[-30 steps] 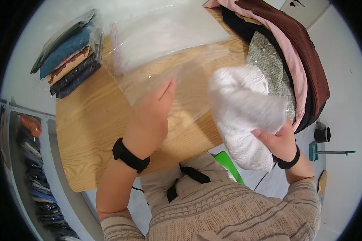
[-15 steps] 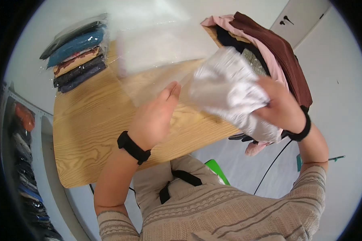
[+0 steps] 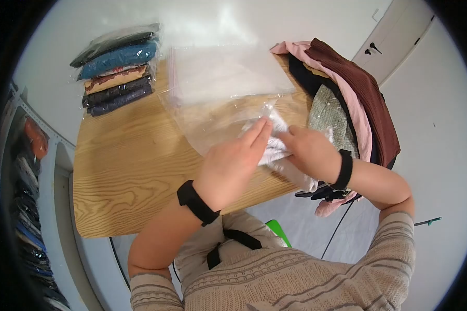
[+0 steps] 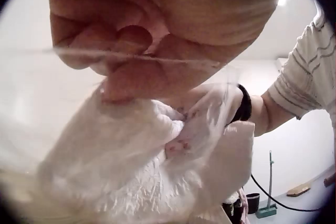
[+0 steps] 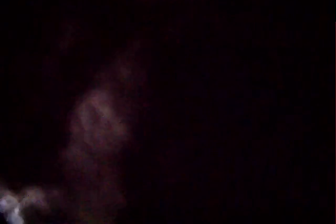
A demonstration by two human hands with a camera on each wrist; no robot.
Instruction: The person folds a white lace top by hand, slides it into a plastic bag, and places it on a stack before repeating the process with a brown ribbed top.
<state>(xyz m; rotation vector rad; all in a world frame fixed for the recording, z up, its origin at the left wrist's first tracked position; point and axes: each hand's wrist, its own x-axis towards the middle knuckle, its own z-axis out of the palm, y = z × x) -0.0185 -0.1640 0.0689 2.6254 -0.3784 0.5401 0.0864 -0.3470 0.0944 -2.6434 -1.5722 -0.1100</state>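
Note:
The white cloth (image 3: 275, 151) is bunched between the two hands over the table's front right part. My left hand (image 3: 232, 167) pinches the edge of a clear plastic bag (image 3: 200, 127); in the left wrist view its curled fingers (image 4: 121, 77) are at the film, above the cloth (image 4: 142, 182). My right hand (image 3: 316, 155) grips the cloth from the right, and the left wrist view shows it partly behind film. The cloth's upper end lies at the bag's opening; how far inside is unclear. The right wrist view is almost black.
Clear bags (image 3: 228, 72) lie flat at the table's back. Bagged folded garments (image 3: 119, 70) are stacked at the back left. Loose garments (image 3: 366, 90) hang over the right edge. A shelf of packed items (image 3: 33, 207) stands at the left.
My right hand has brought the cloth leftward to the bag and my left hand. The left hand, still at the bag, has shifted right in view. The cloth now looks more bunched.

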